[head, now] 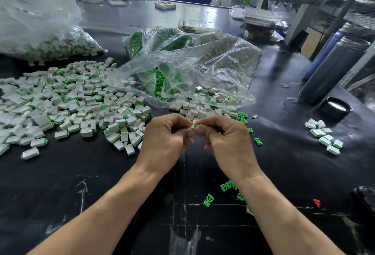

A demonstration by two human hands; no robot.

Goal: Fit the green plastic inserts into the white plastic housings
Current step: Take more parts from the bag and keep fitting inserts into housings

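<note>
Two hands meet above the black worktop (pixel 101 173). The left hand (pixel 162 139) and the right hand (pixel 227 139) each have their fingers curled and clamped on one small white plastic housing (pixel 191 126) with a green plastic insert (pixel 196 125) showing at its end, pinched between the fingertips of both. Left of the fingers spreads a heap of white housings with green ends (pixel 71 100), too many to count. Beyond the fingers lie two clear plastic bags (pixel 182 59) of parts. Right of the fingers sit about nine more housings (pixel 324 136). Nearer the wrists lie roughly four loose green inserts (pixel 227 186).
</note>
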